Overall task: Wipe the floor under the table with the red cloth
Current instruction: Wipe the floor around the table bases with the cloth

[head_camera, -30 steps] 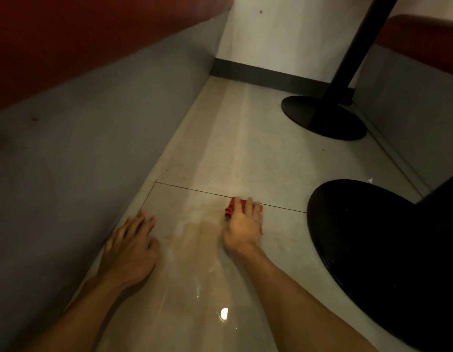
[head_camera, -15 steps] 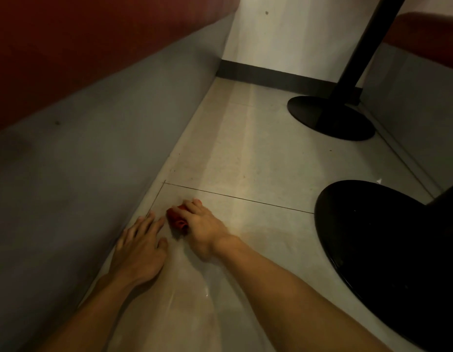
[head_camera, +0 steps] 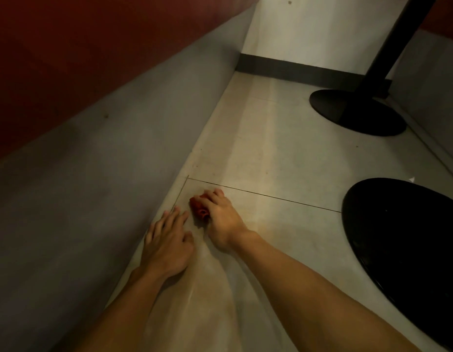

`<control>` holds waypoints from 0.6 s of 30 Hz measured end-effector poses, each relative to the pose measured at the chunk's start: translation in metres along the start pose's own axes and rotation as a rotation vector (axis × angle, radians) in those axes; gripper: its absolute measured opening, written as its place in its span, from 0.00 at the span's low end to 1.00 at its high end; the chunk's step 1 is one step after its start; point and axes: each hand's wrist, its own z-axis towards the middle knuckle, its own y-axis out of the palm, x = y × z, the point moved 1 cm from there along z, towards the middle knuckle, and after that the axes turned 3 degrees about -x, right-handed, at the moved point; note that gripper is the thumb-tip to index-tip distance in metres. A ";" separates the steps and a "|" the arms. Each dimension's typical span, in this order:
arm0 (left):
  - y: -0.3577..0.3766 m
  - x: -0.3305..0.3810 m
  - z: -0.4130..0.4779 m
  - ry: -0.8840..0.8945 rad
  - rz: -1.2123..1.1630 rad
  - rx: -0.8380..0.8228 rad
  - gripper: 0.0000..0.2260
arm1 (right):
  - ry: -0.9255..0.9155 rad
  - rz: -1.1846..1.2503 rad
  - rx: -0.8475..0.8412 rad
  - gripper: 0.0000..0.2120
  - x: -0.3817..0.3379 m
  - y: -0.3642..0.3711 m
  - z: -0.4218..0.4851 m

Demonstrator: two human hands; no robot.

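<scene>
Currently held: red cloth point(head_camera: 198, 208), bunched small, mostly covered by the fingers that grip it; a little shows at their left edge.
Right hand point(head_camera: 221, 219): fingers curled over the cloth and clasping it, pressing it onto the floor.
Left hand point(head_camera: 167, 242): released, palm down, fingers straight and spread flat on the tile; it holds nothing.
Cloth position: on the floor point(head_camera: 271, 161), just beside the left fingertips and just short of the grout line point(head_camera: 271, 196).
Floor: pale tile with a glossy sheen between the two forearms.
Left boundary: grey panel point(head_camera: 106, 174) running along the floor edge, dark red upholstery point(head_camera: 68, 47) above it.
Near table base point(head_camera: 410, 250): black disc, well to the right of the right hand.
Far table base point(head_camera: 357, 113): black disc with a slanting black pole point(head_camera: 393, 41).
Back: white wall point(head_camera: 309, 29) with a dark skirting strip point(head_camera: 296, 69).
</scene>
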 end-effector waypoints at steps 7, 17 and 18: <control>-0.022 0.009 0.000 -0.012 -0.110 -0.114 0.29 | -0.120 0.035 -0.130 0.27 -0.009 -0.008 -0.043; -0.011 0.051 -0.020 0.399 -0.202 -0.093 0.32 | 0.182 0.284 -0.096 0.21 0.020 -0.091 -0.091; -0.011 0.050 -0.017 0.425 -0.103 -0.077 0.29 | 0.218 0.277 -0.041 0.18 0.036 -0.100 -0.109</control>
